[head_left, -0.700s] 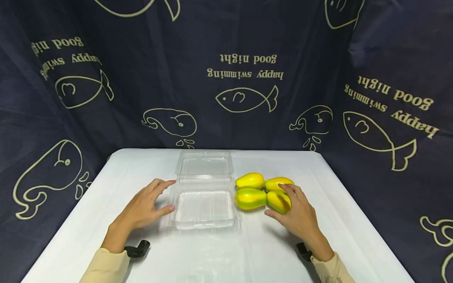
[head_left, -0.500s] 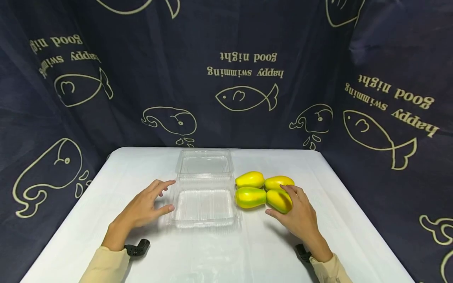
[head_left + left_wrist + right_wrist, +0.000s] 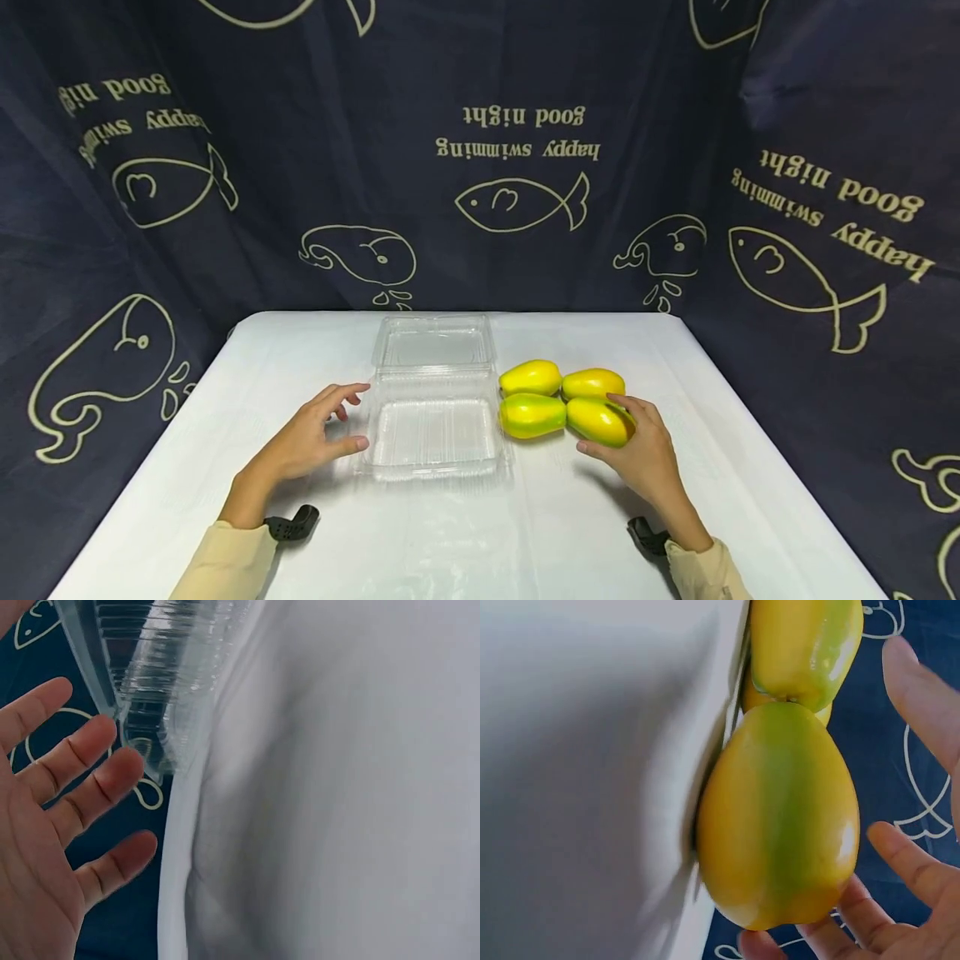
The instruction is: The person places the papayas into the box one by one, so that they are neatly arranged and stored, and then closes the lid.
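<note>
1. Fingers (image 3: 907, 859) of the right hand (image 3: 647, 460) stand wide, curved about the outer end of the near-right papaya (image 3: 596, 421); the thumb stands clear of the skin in the right wrist view. Whether any fingertip presses the fruit cannot be told.
2. Left hand (image 3: 300, 442): fingers loosely bent and spread, holding nothing, just beside the left wall of the hinged clamshell container (image 3: 435, 433). Contact with that wall cannot be confirmed.
3. Papayas: 4 in total, in 2 rows of 2, right of the container. Skins smooth and glossy; forms egg-shaped, tapering to 1 end. Near-left papaya (image 3: 532, 418) and near-right papaya show broad green streaks over yellow; far-left papaya (image 3: 531, 379) and far-right papaya (image 3: 592, 384) look mostly yellow.
4. Container: thin clear plastic, rectangular, ribbed, lid (image 3: 435, 343) folded back flat behind the base.
5. Tablecloth (image 3: 420, 550): white, faintly creased.
6. Backdrop (image 3: 517, 67): dark blue fabric, softly folded, printed with cream fish and whale outlines and inverted lettering.
7. Sleeves (image 3: 228, 558): beige, 2 visible.
</note>
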Motion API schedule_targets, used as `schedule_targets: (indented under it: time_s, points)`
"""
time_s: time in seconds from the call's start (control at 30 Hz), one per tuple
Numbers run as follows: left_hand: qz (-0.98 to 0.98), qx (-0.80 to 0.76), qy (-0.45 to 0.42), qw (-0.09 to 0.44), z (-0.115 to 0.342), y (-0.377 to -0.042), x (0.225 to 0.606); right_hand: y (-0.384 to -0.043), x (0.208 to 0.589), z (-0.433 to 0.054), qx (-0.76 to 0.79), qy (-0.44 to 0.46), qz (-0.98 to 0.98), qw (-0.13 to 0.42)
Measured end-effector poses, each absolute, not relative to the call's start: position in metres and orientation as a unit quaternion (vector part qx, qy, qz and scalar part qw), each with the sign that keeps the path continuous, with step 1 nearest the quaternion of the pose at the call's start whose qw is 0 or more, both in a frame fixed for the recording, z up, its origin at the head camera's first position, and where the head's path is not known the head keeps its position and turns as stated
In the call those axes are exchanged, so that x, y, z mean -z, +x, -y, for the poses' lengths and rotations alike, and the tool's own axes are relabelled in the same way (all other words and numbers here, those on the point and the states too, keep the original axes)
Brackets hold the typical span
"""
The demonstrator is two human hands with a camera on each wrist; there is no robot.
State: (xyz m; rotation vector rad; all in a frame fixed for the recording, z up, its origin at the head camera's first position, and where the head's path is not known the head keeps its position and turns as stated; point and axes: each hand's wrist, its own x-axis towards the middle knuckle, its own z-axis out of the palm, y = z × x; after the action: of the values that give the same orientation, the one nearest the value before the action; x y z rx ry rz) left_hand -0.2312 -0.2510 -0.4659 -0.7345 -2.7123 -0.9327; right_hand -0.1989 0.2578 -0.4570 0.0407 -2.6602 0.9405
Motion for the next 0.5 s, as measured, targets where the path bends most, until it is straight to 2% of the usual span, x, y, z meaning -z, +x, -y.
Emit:
schedule_targets:
  time_s: [0.5]
  points:
    - [0.92, 0.293, -0.247, 0.084, 0.25, -0.2324, 0.4698, -0.2074, 0.4668, -0.267, -0.357, 0.0, 0.924, 0.136]
